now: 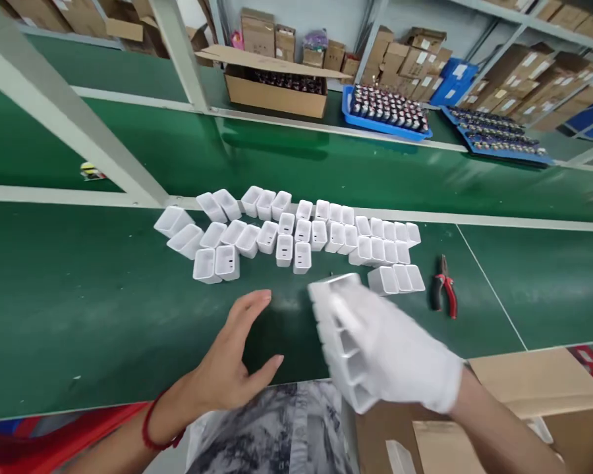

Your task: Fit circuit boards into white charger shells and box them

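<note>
Head view: you are at a green workbench, where red-handled pliers serve as the landmark; to the left of the pliers, loose white cases spread in a long, uneven band, most with open tops showing and several with small dark slots; the nearest group of three sits just beside the pliers.

Your right hand, in a white glove and blurred, is closed around a row of white cases lined up side by side, tilted, nearer to you than the pliers and to their left; your left hand, bare, is farther left of the pliers, thumb and fingers spread wide, holding nothing.

By the look of it, the work is partway along: dozens of cases are already out on the bench, while the gripped row is not yet set down among them; on your side of the pliers and to their right is an open cardboard box, and whether more cases remain inside, you cannot tell from here.
</note>
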Demonstrator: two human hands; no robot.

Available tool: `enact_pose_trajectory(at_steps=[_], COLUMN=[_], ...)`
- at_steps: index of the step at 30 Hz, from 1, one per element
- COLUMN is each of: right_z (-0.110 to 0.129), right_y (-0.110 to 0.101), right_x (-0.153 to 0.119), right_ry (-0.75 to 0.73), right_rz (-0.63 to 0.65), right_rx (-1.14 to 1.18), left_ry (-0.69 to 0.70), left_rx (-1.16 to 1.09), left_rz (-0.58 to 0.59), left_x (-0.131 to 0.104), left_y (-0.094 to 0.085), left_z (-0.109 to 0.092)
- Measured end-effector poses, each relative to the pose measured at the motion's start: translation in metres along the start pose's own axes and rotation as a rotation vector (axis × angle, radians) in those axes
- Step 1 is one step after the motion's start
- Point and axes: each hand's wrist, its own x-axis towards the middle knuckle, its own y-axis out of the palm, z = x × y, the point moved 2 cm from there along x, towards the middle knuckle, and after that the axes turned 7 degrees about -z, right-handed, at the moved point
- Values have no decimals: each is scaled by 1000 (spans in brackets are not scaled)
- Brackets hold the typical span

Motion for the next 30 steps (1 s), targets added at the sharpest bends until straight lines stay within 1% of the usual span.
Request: enact_pose_trajectory(at_steps=[2, 3, 4, 5, 6, 8, 9, 10, 12, 13, 14, 15, 16, 18, 19, 21, 23, 25, 27, 30], right_z=[15, 20, 23, 25, 25, 21, 16, 11, -1, -5, -7, -7, -4, 6, 12, 25, 33, 35, 30, 14], right_y=[30, 43, 52, 57, 58, 46, 35, 24, 5, 1, 2, 8, 17, 43, 57, 80, 95, 101, 99, 93], right_x=[42, 59, 71, 79, 83, 77, 69, 58, 30, 15, 1, -12, -22, -34, -36, -33, -24, -13, -2, 16], right_ry=[-209, -296, -355, -381, -382, -333, -286, -223, -50, 41, 116, 176, 218, 264, 278, 285, 283, 305, 363, 431], right_rz=[130, 171, 192, 207, 219, 201, 148, 55, -188, -281, -330, -338, -311, -224, -195, -191, -215, -241, -276, -332], right_rx=[33, 36, 31, 21, 8, -19, -30, -44, -88, -105, -103, -88, -60, -8, -6, -58, -142, -187, -172, -27], left_ry=[-65, -103, -146, -189, -226, -266, -272, -270, -237, -201, -154, -105, -60, 7, 32, 86, 129, 132, 106, 63], left_rx=[109, 158, 199, 229, 246, 254, 253, 251, 246, 244, 245, 250, 262, 307, 338, 399, 445, 481, 524, 627], left_rz=[-9, -12, -16, -18, -16, -19, -27, -40, -78, -95, -108, -114, -108, -44, 11, 120, 170, 154, 96, -5], left_x=[-8, -13, -17, -21, -24, -27, -27, -26, -22, -20, -17, -14, -10, -4, 0, 5, 10, 13, 16, 19], left_y=[-13, -16, -17, -17, -15, -12, -11, -11, -14, -17, -20, -23, -27, -31, -33, -33, -31, -28, -25, -18], left_z=[9, 14, 19, 24, 28, 35, 37, 38, 38, 38, 37, 36, 35, 36, 38, 41, 43, 43, 43, 44])
